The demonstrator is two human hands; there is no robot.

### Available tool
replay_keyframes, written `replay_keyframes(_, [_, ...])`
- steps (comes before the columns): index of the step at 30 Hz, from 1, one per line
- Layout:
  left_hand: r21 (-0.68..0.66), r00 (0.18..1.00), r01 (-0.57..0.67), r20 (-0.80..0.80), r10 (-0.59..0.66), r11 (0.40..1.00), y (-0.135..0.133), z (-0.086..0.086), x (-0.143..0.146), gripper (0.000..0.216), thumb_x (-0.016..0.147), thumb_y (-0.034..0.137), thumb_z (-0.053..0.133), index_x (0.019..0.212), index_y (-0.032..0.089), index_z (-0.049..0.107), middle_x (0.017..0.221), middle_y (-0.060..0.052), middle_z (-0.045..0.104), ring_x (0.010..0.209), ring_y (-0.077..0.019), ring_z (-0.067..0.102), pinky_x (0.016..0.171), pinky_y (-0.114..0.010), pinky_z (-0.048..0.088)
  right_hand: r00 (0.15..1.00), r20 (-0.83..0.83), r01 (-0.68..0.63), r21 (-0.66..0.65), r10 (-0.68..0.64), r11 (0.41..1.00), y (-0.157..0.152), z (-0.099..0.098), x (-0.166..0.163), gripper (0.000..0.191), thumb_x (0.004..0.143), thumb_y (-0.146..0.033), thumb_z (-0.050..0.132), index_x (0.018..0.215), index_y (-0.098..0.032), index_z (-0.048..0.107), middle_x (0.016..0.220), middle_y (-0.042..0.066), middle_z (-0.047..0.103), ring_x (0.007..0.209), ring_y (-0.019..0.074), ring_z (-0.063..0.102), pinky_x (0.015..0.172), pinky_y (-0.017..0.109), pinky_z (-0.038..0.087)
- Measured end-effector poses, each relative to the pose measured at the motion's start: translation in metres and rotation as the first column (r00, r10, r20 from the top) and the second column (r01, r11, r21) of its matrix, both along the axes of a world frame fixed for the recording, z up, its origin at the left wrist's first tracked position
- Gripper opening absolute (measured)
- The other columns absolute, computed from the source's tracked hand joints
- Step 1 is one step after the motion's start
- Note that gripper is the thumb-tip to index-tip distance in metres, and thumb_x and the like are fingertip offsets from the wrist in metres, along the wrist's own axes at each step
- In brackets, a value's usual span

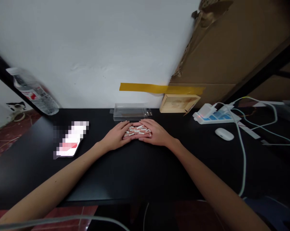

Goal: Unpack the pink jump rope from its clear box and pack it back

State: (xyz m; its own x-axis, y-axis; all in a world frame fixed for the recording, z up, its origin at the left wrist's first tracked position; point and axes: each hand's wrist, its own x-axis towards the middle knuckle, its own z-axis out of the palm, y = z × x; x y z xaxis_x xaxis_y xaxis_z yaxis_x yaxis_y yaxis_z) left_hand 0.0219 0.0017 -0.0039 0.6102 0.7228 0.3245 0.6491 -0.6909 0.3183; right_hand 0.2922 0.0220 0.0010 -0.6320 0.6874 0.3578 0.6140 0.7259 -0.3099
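Small white and tan rod-shaped pieces (137, 131) lie in a heap near the middle of the black table, their exact kind too small to tell. My left hand (117, 135) curves around the heap's left side, thumb near me and fingers on the far side. From the right, my right hand (156, 133) closes round it in the same way. The two hands together form a ring with the pieces inside. Just beyond my fingers stands a shallow clear plastic box (130, 112). What lies under the heap is hidden.
A lit phone (72, 139) lies to the left, with a clear water bottle (35, 93) behind it. A shallow wooden box (180, 103) leans at the back wall. On the right are a power strip (214, 115), a white mouse (224, 134) and loose cables (242, 154).
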Motion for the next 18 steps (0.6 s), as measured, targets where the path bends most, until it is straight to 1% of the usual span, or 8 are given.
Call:
replay_keyframes(4, [0.009, 1.0, 0.005, -0.027, -0.004, 1.0, 0.001, -0.001, -0.003, 0.062, 0.1, 0.049, 0.049, 0.15, 0.014, 0.041, 0.154, -0.02, 0.042, 0.142, -0.0321, 0.041, 0.114, -0.049, 0.039, 1.0, 0.017, -0.019, -0.03, 0.02, 0.999, 0.0, 0.005, 0.008, 0.082, 0.082, -0.054, 0.073, 0.151, -0.023, 0.043, 0.148, 0.015, 0.053, 0.14, 0.0333, 0.046, 0.116, 0.057, 0.038])
replay_keyframes(7, [0.023, 1.0, -0.004, -0.03, 0.004, 1.0, 0.0, -0.001, -0.005, 0.06, 0.099, 0.051, 0.051, 0.149, 0.017, 0.043, 0.153, -0.018, 0.044, 0.141, -0.032, 0.044, 0.114, -0.051, 0.039, 1.0, 0.005, -0.005, -0.088, 0.006, 0.996, 0.002, 0.005, 0.014, 0.085, 0.08, -0.053, 0.075, 0.153, -0.027, 0.04, 0.152, 0.014, 0.049, 0.141, 0.0334, 0.045, 0.115, 0.057, 0.039])
replay_keyframes(10, [0.037, 0.999, -0.025, -0.026, 0.026, 0.999, -0.001, 0.0, -0.007, 0.06, 0.097, 0.053, 0.054, 0.146, 0.019, 0.049, 0.15, -0.016, 0.049, 0.136, -0.0332, 0.049, 0.111, -0.051, 0.042, 1.0, -0.027, 0.002, -0.131, -0.006, 0.991, 0.004, -0.001, 0.013, 0.087, 0.078, -0.052, 0.077, 0.153, -0.029, 0.039, 0.154, 0.013, 0.045, 0.141, 0.0333, 0.044, 0.114, 0.056, 0.04])
replay_keyframes(13, [0.061, 0.998, -0.041, -0.036, 0.044, 0.997, -0.002, 0.004, -0.006, 0.06, 0.095, 0.054, 0.056, 0.142, 0.018, 0.054, 0.145, -0.017, 0.055, 0.131, -0.0337, 0.054, 0.108, -0.05, 0.046, 0.997, -0.072, -0.016, -0.127, 0.007, 0.992, 0.006, -0.006, 0.009, 0.082, 0.077, -0.049, 0.078, 0.15, -0.031, 0.044, 0.15, 0.012, 0.048, 0.139, 0.033, 0.047, 0.113, 0.055, 0.042])
replay_keyframes(15, [0.091, 0.996, -0.047, -0.074, 0.054, 0.995, -0.003, 0.008, 0.001, 0.062, 0.092, 0.054, 0.06, 0.141, 0.016, 0.054, 0.14, -0.017, 0.058, 0.126, -0.0341, 0.057, 0.105, -0.049, 0.047, 0.995, -0.099, -0.022, -0.111, 0.011, 0.994, 0.006, -0.007, 0.006, 0.078, 0.077, -0.048, 0.079, 0.146, -0.032, 0.048, 0.145, 0.011, 0.051, 0.136, 0.0325, 0.05, 0.112, 0.055, 0.043])
replay_keyframes(18, [0.134, 0.984, -0.055, -0.161, 0.076, 0.989, -0.005, 0.014, 0.017, 0.067, 0.089, 0.052, 0.063, 0.142, 0.013, 0.051, 0.134, -0.019, 0.06, 0.121, -0.0352, 0.059, 0.103, -0.049, 0.047, 0.992, -0.125, -0.019, -0.068, 0.011, 0.998, 0.006, -0.006, 0.005, 0.071, 0.077, -0.048, 0.08, 0.14, -0.028, 0.054, 0.137, 0.012, 0.057, 0.129, 0.031, 0.054, 0.109, 0.053, 0.046])
